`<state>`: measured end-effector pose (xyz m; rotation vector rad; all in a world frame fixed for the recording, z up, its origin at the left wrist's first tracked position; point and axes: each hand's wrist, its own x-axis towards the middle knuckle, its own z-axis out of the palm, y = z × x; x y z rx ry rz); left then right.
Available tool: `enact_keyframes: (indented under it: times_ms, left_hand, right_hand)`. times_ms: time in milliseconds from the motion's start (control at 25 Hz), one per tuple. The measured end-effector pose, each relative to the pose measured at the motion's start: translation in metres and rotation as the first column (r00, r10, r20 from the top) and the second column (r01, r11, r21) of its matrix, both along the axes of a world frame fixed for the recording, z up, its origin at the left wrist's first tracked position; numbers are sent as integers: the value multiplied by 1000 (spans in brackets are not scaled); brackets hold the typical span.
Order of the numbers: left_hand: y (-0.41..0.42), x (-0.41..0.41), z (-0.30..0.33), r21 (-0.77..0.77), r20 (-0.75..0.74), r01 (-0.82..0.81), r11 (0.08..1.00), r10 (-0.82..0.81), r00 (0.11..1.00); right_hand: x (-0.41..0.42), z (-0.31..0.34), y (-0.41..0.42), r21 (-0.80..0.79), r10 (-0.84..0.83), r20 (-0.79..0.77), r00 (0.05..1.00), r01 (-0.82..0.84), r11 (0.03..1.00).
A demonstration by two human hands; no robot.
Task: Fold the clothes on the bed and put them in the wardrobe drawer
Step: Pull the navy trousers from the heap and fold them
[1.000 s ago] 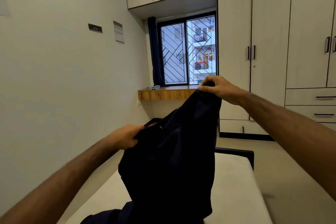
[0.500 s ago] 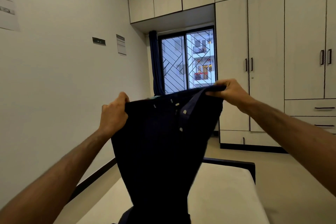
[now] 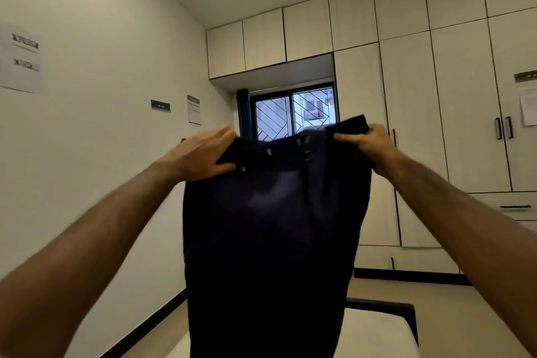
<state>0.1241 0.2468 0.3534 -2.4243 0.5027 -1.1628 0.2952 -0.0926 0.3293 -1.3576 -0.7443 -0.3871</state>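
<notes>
fingers (image 3: 220, 136) of the left hand (image 3: 200, 155) and right hand (image 3: 367, 144) are curling tight around the top edge of dark trousers (image 3: 270, 241), which are hanging above the near bed (image 3: 374, 337).

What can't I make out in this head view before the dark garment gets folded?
- Lower end of the dark navy garment: cut off by the bottom edge.
- Most of the pale bed mattress: hidden behind the garment.
- Printed paper sheets on the left wall: text too small and blurred.
- Fingertips of the left hand and right hand: partly tucked into the waistband.
- Other clothes: none in view.
</notes>
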Motion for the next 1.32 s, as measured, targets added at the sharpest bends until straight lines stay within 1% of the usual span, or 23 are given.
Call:
enact_keyframes:
  times_ms: [40, 80, 120, 200, 280, 320, 360, 400, 440, 480, 520, 560, 600, 640, 680, 720, 840, 880, 960, 1040, 1120, 1200, 1320]
  left_hand:
    - [17, 2, -9, 55, -67, -100, 993, 104, 992]
    - [30, 2, -19, 60, -120, -127, 990, 134, 984]
    - [40, 1, -27, 22, -156, -133, 991, 135, 978]
    - [49, -2, -31, -88, -171, -240, 967, 223, 960]
    - [64, -6, -35, -252, -162, -430, 867, 400, 902]
    - [76, -8, -42, -377, -185, -459, 805, 420, 888]
    - [86, -11, -50, -535, -223, -411, 738, 346, 911]
    - [94, -14, -60, -705, -226, -292, 646, 186, 956]
    - [97, -19, -71, -857, -162, -127, 500, -27, 986]
    - [96, -23, -80, -952, -36, 38, 305, -235, 971]
    - [91, -24, -87, -983, 110, 160, 95, -394, 912]
    - [86, -21, -93, -972, 232, 218, -87, -486, 842]
    - [80, -16, -98, -954, 296, 223, -202, -510, 807]
    - [75, -7, -103, -948, 301, 202, -245, -488, 819]
    - [71, 4, -109, -955, 263, 169, -243, -433, 862]
    - [71, 16, -116, -965, 211, 134, -227, -356, 910]
    - [79, 42, -136, -968, 110, 78, -240, -124, 986]
    - [79, 45, -138, -964, 98, 71, -256, -97, 990]
    - [63, 49, -132, -963, 98, 71, -261, -94, 991]
    - [30, 50, -118, -972, 110, 84, -221, -108, 988]
    - [-6, 53, -107, -985, 132, 114, -132, -136, 982]
    - [-39, 57, -105, -989, 148, 150, 0, -182, 972]
    - [-81, 59, -109, -947, 127, 171, 273, -174, 977]
  right_hand:
    - [12, -8, 2, 5, -164, -57, 985, 165, 986]
    - [20, -16, 4, -8, -258, -82, 963, 259, 966]
    - [22, -22, 8, -23, -284, -85, 955, 283, 959]
    - [19, -25, 15, -55, -243, -93, 966, 239, 969]
    - [8, -21, 16, -99, -143, -132, 981, 131, 986]
    - [1, -19, 14, -131, -105, -141, 985, 86, 988]
    - [-6, -18, 10, -166, -69, -150, 986, 44, 985]
    - [-13, -19, 4, -197, -21, -165, 986, -12, 980]
    - [-17, -21, -3, -227, 44, -192, 980, -88, 970]
    - [-20, -23, -10, -257, 123, -226, 966, -181, 949]
    - [-25, -24, -16, -283, 216, -258, 942, -287, 915]
    - [-28, -25, -20, -295, 300, -291, 909, -383, 875]
    - [-28, -26, -20, -304, 348, -315, 883, -441, 844]
    - [-27, -26, -17, -327, 352, -332, 875, -456, 828]
    - [-21, -27, -9, -362, 308, -355, 883, -434, 825]
    - [-12, -30, 2, -398, 213, -379, 901, -366, 841]
    - [18, -53, 32, -393, -173, -396, 902, 4, 919]
    - [24, -61, 38, -353, -238, -397, 887, 92, 931]
    - [24, -75, 54, -258, -245, -421, 873, 144, 955]
    - [13, -81, 72, -176, -181, -467, 866, 110, 978]
    - [-3, -82, 89, -147, -134, -464, 875, 73, 986]
    - [-16, -82, 106, -150, -98, -438, 894, 35, 988]
    - [-35, -82, 127, -157, -59, -374, 926, -1, 988]
